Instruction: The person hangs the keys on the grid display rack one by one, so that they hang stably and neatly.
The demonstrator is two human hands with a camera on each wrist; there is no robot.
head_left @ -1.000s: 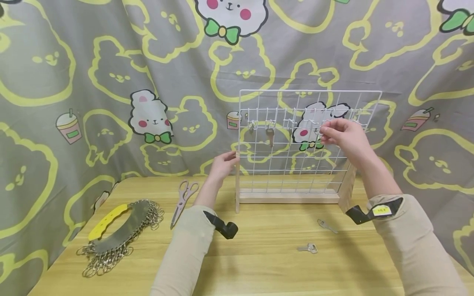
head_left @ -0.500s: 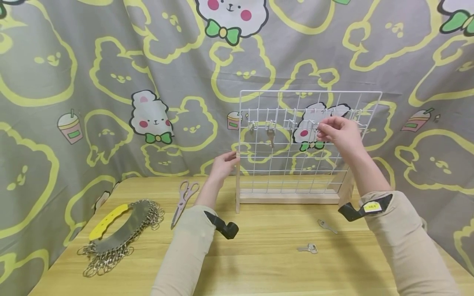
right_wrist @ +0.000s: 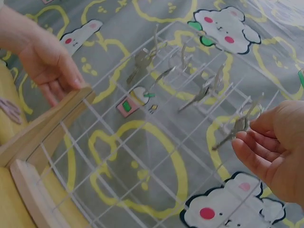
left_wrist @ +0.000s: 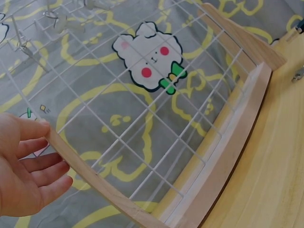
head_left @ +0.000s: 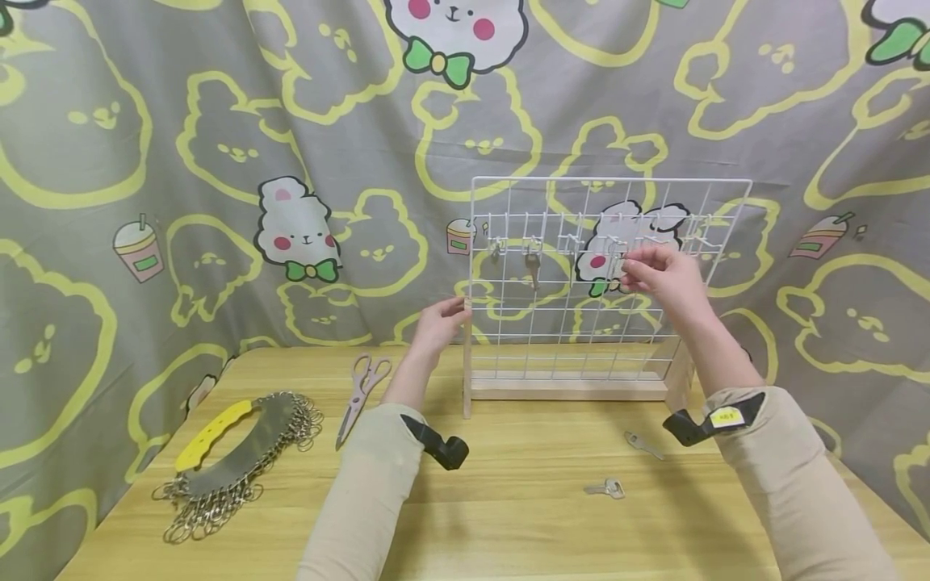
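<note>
A white wire grid rack [head_left: 567, 323] with wooden supports stands on the table. My left hand [head_left: 439, 323] holds its left wooden post [left_wrist: 95, 180], thumb on the post's top end and fingers beside it. In front of the hooks, my right hand [head_left: 668, 278] pinches a small key [right_wrist: 232, 134]; in the right wrist view its ring is at a hook, but whether it hangs there I cannot tell. Other keys hang to the left, one brownish key [head_left: 534, 270] among them. Two loose keys, a nearer key [head_left: 606, 488] and a farther key [head_left: 643, 445], lie on the table.
Pink-handled scissors [head_left: 359, 395] lie left of the left forearm. Farther left is a yellow-handled plate [head_left: 240, 452] fringed with several metal rings. A patterned curtain [head_left: 349, 121] hangs close behind the rack, at the back of the table [head_left: 508, 516].
My right hand has shifted a little to the left and then slightly down along the hooks. The left hand stays on the post.
</note>
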